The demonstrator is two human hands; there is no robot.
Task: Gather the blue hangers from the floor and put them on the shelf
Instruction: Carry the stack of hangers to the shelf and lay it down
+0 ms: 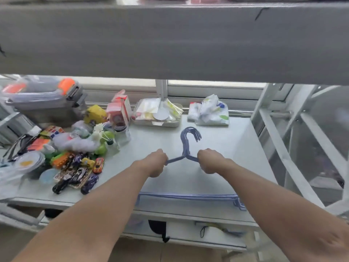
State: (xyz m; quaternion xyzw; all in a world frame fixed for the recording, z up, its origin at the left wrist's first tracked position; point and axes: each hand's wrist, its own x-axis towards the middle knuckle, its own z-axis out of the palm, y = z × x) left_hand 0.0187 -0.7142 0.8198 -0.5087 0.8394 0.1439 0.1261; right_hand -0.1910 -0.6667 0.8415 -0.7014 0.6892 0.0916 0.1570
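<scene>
A stack of blue hangers (186,146) lies flat on the pale shelf (226,144), hooks pointing away from me toward the window. My left hand (155,162) is closed around the left shoulder of the stack. My right hand (211,160) is closed around the right shoulder. The hangers' bottom bars (188,197) show between my forearms near the shelf's front edge. I cannot tell how many hangers are in the stack.
Toy cars (79,173), puzzle cubes and other clutter fill the shelf's left part, beside a grey lidded bin (45,99). A white tray (156,114) and a printed bag (211,110) sit at the back. An upper shelf board (170,42) overhangs; metal frame struts (294,148) stand right.
</scene>
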